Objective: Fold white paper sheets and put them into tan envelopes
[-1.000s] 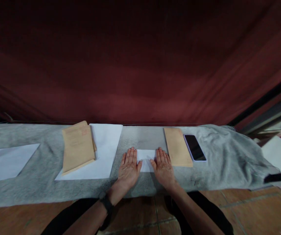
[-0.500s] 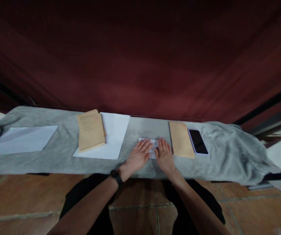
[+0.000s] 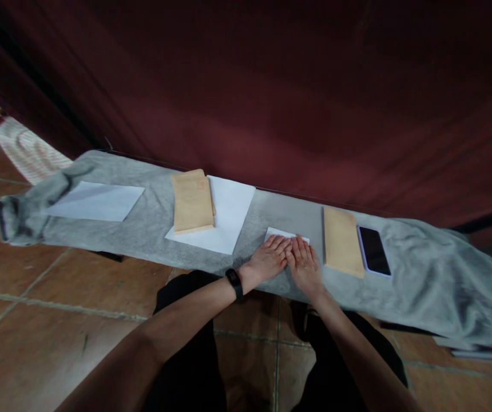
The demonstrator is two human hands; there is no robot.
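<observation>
Your left hand and right hand lie flat, palms down, fingers extended, pinching nothing; each grip presses the small white paper onto the cloth-covered counter. The hands meet at the fingers. Just right of your grip lies a brown envelope, with a phone beside it.

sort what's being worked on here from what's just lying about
In use:
small paper, pressed under both hands
left hand
right hand
grey cloth, beneath

Apparently just lying about:
phone
right envelope
left envelopes, on the big sheet
far-left sheet
</observation>
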